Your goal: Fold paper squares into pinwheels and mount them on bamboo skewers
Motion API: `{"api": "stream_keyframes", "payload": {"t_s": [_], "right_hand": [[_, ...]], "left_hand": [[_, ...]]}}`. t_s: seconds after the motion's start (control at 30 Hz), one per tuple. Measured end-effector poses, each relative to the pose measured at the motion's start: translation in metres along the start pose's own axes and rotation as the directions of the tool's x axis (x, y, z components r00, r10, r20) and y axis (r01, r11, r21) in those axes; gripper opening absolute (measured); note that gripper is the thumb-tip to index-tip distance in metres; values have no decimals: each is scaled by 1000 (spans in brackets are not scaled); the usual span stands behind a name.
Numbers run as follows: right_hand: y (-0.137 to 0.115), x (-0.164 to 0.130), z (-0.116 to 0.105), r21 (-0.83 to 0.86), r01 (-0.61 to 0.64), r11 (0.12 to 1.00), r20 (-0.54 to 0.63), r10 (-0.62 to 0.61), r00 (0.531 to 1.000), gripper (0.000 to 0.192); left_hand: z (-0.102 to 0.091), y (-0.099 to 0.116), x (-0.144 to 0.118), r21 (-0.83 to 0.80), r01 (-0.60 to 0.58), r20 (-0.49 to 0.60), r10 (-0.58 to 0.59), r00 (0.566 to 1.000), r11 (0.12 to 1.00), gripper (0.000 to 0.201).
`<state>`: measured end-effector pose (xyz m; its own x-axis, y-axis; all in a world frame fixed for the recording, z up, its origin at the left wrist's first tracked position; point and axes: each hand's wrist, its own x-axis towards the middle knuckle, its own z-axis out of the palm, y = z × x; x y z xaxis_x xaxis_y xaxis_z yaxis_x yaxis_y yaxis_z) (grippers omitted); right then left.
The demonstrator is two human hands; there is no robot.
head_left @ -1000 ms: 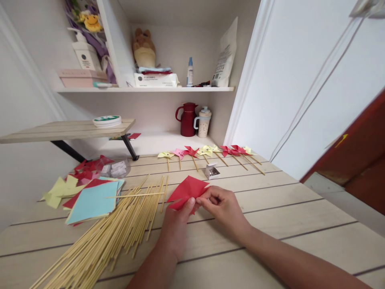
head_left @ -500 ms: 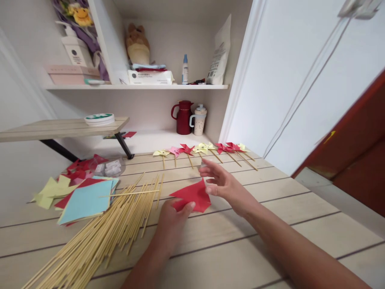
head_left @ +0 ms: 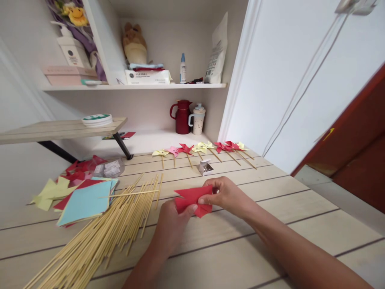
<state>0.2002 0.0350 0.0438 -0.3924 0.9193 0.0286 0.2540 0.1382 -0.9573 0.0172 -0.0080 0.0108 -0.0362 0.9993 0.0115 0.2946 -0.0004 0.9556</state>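
Observation:
A piece of red paper (head_left: 192, 195) with cut, pointed corners is held above the table between both hands. My left hand (head_left: 176, 216) pinches its lower left part, thumb on top. My right hand (head_left: 224, 194) is closed on its right side, thumb on the face and fingers behind. Whether the right fingers also hold something small is hidden. Just beyond the hands stands a small white box (head_left: 206, 167) with its lid up and small dark pieces inside. Left of my left hand lies a spread of thin wooden sticks (head_left: 117, 220).
Finished paper pinwheels (head_left: 186, 149) on sticks lie in a row along the table's back. At left are a stack of coloured paper (head_left: 86, 202), yellow cut paper (head_left: 51, 192), and red pieces (head_left: 78, 172). A red jug (head_left: 183, 117) and a cup (head_left: 198, 120) stand behind.
My right hand has come down and closed on the red paper's right side; before, its fingers were spread beside it. The small white box, hidden behind that hand earlier, is now visible.

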Motion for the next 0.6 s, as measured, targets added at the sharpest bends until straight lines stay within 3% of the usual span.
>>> {"api": "stream_keyframes", "payload": {"t_s": [0.1, 0.2, 0.33, 0.4, 0.47, 0.6], "right_hand": [[3, 2, 3, 51, -5, 999, -19, 6, 1000, 18], [6, 6, 8, 184, -6, 983, -75, 20, 997, 19], [7, 9, 14, 380, 24, 925, -171, 45, 984, 26], [7, 10, 18, 436, 50, 898, -229, 57, 972, 29], [8, 10, 23, 463, 78, 883, -288, 67, 955, 31], [11, 9, 32, 488, 99, 867, -301, 61, 952, 31]], "left_hand": [[-4, 4, -1, -44, 30, 15, -30, 999, 999, 22], [-8, 6, 2, -226, 6, -19, -11, 1000, 974, 28], [-11, 1, 8, -473, -26, -220, -89, 971, 881, 64], [-10, 2, 8, -518, 12, -255, -168, 952, 856, 78], [-7, 7, 4, -539, 34, -199, -167, 966, 841, 76], [0, 17, -6, -564, 44, 15, -42, 999, 824, 56]]}}
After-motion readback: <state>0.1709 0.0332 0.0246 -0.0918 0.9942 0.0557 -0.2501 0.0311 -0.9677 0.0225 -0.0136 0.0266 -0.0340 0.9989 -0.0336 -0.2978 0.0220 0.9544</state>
